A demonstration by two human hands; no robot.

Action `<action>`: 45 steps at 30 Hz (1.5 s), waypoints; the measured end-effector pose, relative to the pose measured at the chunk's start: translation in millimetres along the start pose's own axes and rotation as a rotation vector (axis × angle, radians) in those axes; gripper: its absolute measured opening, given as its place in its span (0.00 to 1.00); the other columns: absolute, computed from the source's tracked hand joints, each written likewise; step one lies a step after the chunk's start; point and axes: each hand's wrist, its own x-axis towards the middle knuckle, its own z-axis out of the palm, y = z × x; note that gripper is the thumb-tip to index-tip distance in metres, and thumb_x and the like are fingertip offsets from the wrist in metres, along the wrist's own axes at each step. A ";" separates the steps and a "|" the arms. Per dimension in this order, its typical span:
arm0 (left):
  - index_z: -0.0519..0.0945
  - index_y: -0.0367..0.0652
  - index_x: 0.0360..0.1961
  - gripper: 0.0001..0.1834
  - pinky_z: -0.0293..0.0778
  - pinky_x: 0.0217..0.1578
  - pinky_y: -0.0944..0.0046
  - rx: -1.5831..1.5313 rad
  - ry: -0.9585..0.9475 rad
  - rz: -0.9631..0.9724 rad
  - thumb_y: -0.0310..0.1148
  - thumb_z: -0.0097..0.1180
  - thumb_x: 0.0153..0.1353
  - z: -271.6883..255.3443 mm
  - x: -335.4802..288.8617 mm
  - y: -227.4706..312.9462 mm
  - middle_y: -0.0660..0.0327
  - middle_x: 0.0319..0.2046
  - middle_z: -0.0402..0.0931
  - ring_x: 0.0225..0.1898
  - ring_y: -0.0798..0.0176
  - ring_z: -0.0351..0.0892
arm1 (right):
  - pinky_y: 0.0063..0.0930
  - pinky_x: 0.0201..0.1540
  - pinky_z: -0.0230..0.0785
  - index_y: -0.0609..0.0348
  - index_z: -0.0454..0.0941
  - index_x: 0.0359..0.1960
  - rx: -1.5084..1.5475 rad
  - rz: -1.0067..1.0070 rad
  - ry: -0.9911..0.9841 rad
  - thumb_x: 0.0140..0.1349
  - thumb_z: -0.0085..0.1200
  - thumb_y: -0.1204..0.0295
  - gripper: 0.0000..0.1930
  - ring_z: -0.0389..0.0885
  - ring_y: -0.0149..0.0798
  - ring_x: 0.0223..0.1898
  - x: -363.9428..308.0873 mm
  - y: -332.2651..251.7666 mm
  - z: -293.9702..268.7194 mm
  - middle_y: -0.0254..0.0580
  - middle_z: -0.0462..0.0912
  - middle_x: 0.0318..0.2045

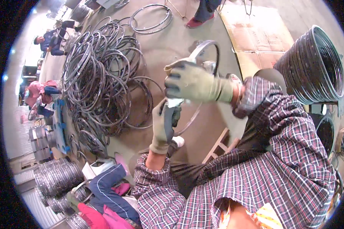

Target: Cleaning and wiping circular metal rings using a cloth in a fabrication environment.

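My right hand [193, 82], in a beige glove with dark grey fingers, is closed around a dark wheel rim [216, 53]. The rim's upper arc stands out beyond the glove, and a thinner, blurred part of it curves below my wrists. Just beneath, my left hand [163, 126], gloved alike, has its fingers curled at the same rim. A piece of white material [174, 102], perhaps cloth or paper, pokes out between the two gloves. The gloves hide the stretch of rim they grip.
A large tangled heap of rims [103, 76] lies to the left. Stacked rims [313, 68] stand at right beside flattened cardboard [256, 30]. A wooden frame [219, 145] lies near my legs. A co-worker in blue trousers [111, 187] sits close at lower left; other people are farther off.
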 end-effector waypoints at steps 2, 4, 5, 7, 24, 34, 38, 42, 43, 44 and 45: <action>0.74 0.41 0.31 0.16 0.48 0.16 0.77 0.034 -0.043 0.021 0.42 0.46 0.70 1.6 -8.6 8.1 0.75 0.18 0.63 0.16 0.82 0.56 | 0.39 0.48 0.69 0.47 0.77 0.34 0.048 0.117 0.008 0.43 0.59 0.65 0.13 0.76 0.44 0.43 -10.3 30.9 2.7 0.35 0.77 0.37; 0.74 0.41 0.31 0.16 0.48 0.16 0.77 0.017 -0.078 0.044 0.42 0.46 0.70 -8.3 -8.6 12.7 0.75 0.18 0.61 0.16 0.82 0.55 | 0.39 0.43 0.70 0.48 0.78 0.36 0.235 0.422 0.063 0.45 0.61 0.64 0.15 0.77 0.48 0.40 -25.3 84.2 12.6 0.43 0.78 0.35; 0.74 0.41 0.31 0.16 0.47 0.16 0.76 0.008 -0.093 0.074 0.42 0.45 0.70 -14.4 -10.0 15.0 0.75 0.17 0.60 0.16 0.82 0.54 | 0.39 0.42 0.71 0.47 0.79 0.38 0.209 0.462 0.108 0.46 0.61 0.63 0.15 0.78 0.46 0.40 -24.9 96.7 12.4 0.43 0.79 0.35; 0.73 0.41 0.30 0.17 0.46 0.15 0.76 -0.013 -0.043 0.109 0.43 0.45 0.71 -14.6 -4.1 8.0 0.76 0.16 0.59 0.15 0.83 0.53 | 0.39 0.43 0.71 0.48 0.79 0.37 0.212 0.489 0.174 0.47 0.61 0.64 0.14 0.78 0.47 0.40 -18.3 84.4 15.4 0.44 0.79 0.35; 0.73 0.42 0.31 0.19 0.58 0.17 0.71 -0.092 -0.206 -0.012 0.45 0.43 0.72 -27.2 -6.7 11.8 0.71 0.14 0.61 0.14 0.75 0.58 | 0.23 0.49 0.71 0.63 0.75 0.53 1.064 0.643 0.224 0.55 0.60 0.79 0.22 0.75 0.23 0.45 -41.5 100.5 -9.7 0.35 0.82 0.44; 0.76 0.40 0.34 0.17 0.49 0.13 0.78 0.054 -0.040 0.022 0.45 0.47 0.70 -10.9 -5.4 8.7 0.74 0.16 0.62 0.14 0.82 0.55 | 0.41 0.52 0.68 0.56 0.78 0.44 0.148 -0.040 0.010 0.41 0.62 0.63 0.24 0.77 0.53 0.44 -0.4 22.4 -6.3 0.47 0.78 0.39; 0.75 0.41 0.33 0.17 0.48 0.12 0.76 0.031 -0.085 -0.001 0.45 0.46 0.70 -12.6 -7.9 8.6 0.74 0.15 0.61 0.13 0.81 0.54 | 0.43 0.48 0.70 0.61 0.77 0.49 0.543 0.301 0.072 0.40 0.64 0.64 0.29 0.77 0.57 0.43 -37.0 88.6 3.6 0.53 0.80 0.41; 0.75 0.41 0.35 0.17 0.48 0.12 0.77 -0.045 -0.033 -0.049 0.46 0.47 0.70 -19.0 -2.4 7.6 0.74 0.15 0.61 0.12 0.81 0.54 | 0.38 0.46 0.72 0.62 0.76 0.49 0.620 0.355 0.150 0.45 0.64 0.67 0.27 0.81 0.49 0.43 -37.4 79.2 20.0 0.46 0.82 0.39; 0.75 0.41 0.34 0.17 0.49 0.12 0.79 -0.057 0.002 -0.048 0.45 0.49 0.69 -22.6 -4.5 8.6 0.74 0.16 0.61 0.13 0.82 0.54 | 0.34 0.44 0.73 0.63 0.76 0.49 0.850 0.533 0.211 0.48 0.63 0.70 0.24 0.81 0.41 0.41 -34.8 77.8 12.8 0.41 0.82 0.38; 0.74 0.41 0.34 0.16 0.49 0.12 0.78 -0.060 0.027 -0.015 0.44 0.48 0.69 -25.5 -8.0 10.9 0.74 0.16 0.61 0.13 0.82 0.54 | 0.30 0.42 0.74 0.64 0.76 0.48 1.080 0.711 0.270 0.50 0.63 0.72 0.22 0.81 0.33 0.39 -33.6 76.0 8.1 0.36 0.82 0.36; 0.74 0.41 0.34 0.16 0.49 0.12 0.78 -0.063 0.028 -0.011 0.44 0.48 0.69 -24.3 -5.1 12.9 0.74 0.16 0.61 0.13 0.82 0.54 | 0.22 0.40 0.74 0.65 0.76 0.47 1.249 0.609 0.460 0.55 0.60 0.74 0.17 0.78 0.22 0.37 -35.3 89.3 6.7 0.30 0.80 0.35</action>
